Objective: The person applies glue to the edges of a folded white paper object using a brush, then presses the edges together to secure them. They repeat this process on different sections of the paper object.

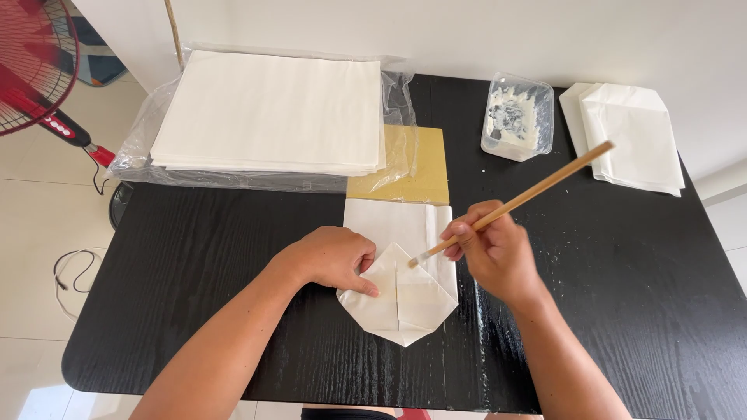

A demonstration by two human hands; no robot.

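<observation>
Lay at the table's far left: a clear plastic wrapper, rectangular and crinkled, opened around a thick stack of white sheets, its loose edge spilling over a yellow-brown flat envelope. Stood farther right, near the back edge, well apart from the wrapper: a small clear plastic tub, rectangular with rounded corners, smeared white inside. Showed no labels, signs or screens anywhere.

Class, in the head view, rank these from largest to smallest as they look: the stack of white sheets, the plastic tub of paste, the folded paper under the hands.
1. stack of white sheets
2. folded paper, though nearer the camera
3. plastic tub of paste
</observation>
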